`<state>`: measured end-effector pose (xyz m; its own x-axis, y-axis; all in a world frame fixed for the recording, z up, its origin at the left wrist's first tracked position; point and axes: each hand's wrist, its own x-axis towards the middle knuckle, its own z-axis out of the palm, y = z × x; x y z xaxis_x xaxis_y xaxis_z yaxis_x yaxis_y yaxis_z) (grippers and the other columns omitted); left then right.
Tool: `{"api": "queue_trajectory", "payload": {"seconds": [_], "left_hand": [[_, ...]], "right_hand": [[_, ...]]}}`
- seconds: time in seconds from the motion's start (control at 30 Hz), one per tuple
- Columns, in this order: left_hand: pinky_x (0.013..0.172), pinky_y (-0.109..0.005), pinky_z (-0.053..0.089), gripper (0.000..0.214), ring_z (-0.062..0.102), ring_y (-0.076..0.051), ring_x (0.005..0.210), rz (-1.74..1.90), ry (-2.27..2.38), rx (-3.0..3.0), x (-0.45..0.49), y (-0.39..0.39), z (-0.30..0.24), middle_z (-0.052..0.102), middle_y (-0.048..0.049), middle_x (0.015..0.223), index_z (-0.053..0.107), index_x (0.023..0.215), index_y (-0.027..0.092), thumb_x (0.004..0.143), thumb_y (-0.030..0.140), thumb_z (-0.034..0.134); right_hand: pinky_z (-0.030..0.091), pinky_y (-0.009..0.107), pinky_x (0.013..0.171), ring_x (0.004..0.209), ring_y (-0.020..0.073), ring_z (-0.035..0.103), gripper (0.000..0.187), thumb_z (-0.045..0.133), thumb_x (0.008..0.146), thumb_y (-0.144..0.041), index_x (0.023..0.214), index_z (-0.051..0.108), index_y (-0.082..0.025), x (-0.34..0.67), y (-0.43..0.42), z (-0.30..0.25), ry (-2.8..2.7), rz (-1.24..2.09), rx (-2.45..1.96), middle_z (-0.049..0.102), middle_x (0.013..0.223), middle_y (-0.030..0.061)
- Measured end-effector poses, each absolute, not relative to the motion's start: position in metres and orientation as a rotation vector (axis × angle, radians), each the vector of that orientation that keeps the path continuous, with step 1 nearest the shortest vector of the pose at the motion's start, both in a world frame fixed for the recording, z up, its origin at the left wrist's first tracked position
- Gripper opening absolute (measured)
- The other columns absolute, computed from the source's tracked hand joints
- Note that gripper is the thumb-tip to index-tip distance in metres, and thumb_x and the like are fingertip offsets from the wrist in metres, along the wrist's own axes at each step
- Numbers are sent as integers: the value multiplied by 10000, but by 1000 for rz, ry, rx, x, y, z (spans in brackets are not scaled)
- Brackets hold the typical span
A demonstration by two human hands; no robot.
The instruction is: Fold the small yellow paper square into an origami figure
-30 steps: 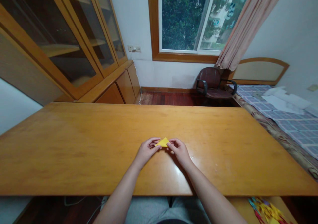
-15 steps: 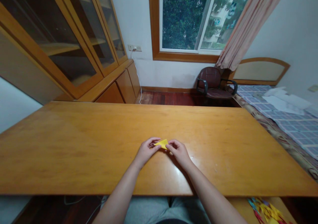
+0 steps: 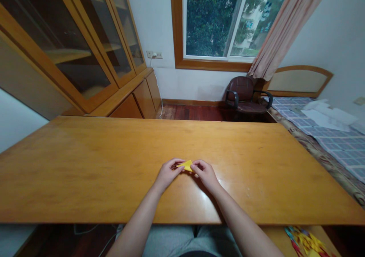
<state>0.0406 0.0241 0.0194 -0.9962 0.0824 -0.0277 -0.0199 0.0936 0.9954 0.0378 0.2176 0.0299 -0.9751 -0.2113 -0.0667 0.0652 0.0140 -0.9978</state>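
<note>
A small folded piece of yellow paper (image 3: 187,164) lies on the wooden table (image 3: 85,165), close to the near edge. My left hand (image 3: 167,173) pinches its left corner with curled fingers. On the other side my right hand (image 3: 205,173) pinches the right corner, fingers pressed together. Both hands rest on the tabletop with the paper between their fingertips, and most of the paper is covered by the fingers.
A pile of coloured folded papers (image 3: 306,243) lies on a lower surface at the bottom right. Beyond the table stand a glass-door cabinet (image 3: 71,48), a dark armchair (image 3: 245,95) below the window, and a bed (image 3: 327,135) on the right.
The yellow paper shows a little less between the fingertips than a second ago. Both hands stay in nearly the same spot.
</note>
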Motion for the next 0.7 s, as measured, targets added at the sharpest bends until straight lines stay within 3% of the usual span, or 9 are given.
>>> {"api": "queue_trajectory", "payload": {"seconds": [0.47, 0.7], "left_hand": [[751, -325, 580, 260, 690, -187, 760, 2067, 2306, 104, 41, 25, 17, 705, -76, 920, 680, 988, 153, 791, 321, 659], [918, -370, 525, 207, 620, -209, 1014, 1837, 2708, 487, 45, 25, 29, 651, -83, 1046, 678, 1031, 208, 834, 226, 619]], "right_hand": [[397, 246, 568, 612, 144, 541, 256, 655, 786, -430, 799, 643, -174, 36, 216, 26, 2075, -2081, -117, 636, 682, 11], [395, 239, 539, 601, 158, 603, 297, 694, 748, -451, 800, 637, -164, 32, 220, 33, 1922, -2117, -27, 674, 652, 25]]}}
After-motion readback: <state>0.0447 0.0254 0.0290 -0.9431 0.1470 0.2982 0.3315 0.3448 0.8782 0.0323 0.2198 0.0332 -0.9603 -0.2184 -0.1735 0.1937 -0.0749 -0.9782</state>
